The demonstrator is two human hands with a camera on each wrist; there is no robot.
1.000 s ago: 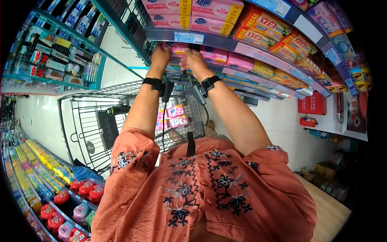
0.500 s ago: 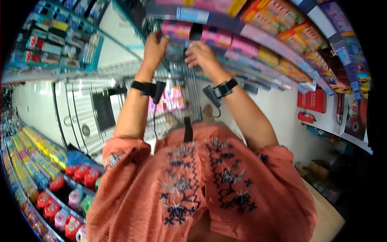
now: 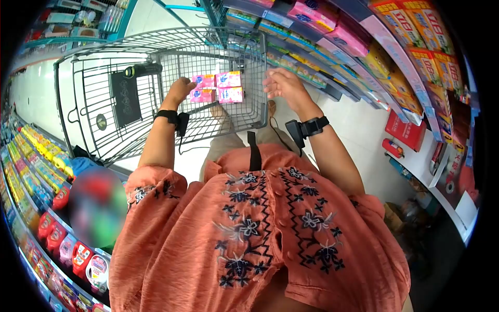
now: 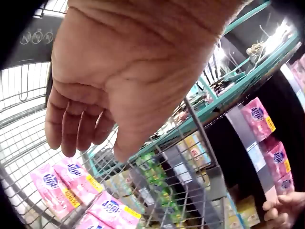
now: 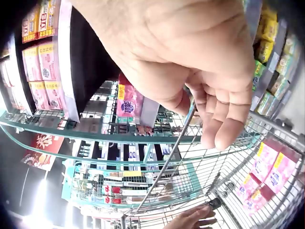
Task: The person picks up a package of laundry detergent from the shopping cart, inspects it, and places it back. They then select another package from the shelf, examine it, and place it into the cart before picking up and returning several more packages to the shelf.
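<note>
My left hand (image 3: pixel 181 89) hangs over the shopping cart (image 3: pixel 156 57), just left of several pink packs (image 3: pixel 230 95) lying together inside it. In the left wrist view its fingers (image 4: pixel 69 124) are relaxed, with nothing in them, and the pink packs (image 4: pixel 112 208) lie below. Beyond the cart's right end, my right hand (image 3: pixel 286 86) is raised between the wire rim and the shelf. Its fingers (image 5: pixel 228 129) are loosely bent and hold nothing in the right wrist view. More pink packs (image 3: pixel 349 37) sit on the shelf to the right.
Orange boxes (image 3: pixel 435 31) fill the shelf farther right. Behind the cart stands a teal wire rack (image 3: pixel 122 31). Red bottles (image 3: pixel 52 231) line the shelf at lower left, beside a blurred patch. A fire extinguisher (image 3: pixel 393 148) is near the wall on the right.
Both hands have drawn back from the pink packs on the shelf and moved apart, the left over the cart, the right outside its end. The head view has shifted, so the cart sits higher.
</note>
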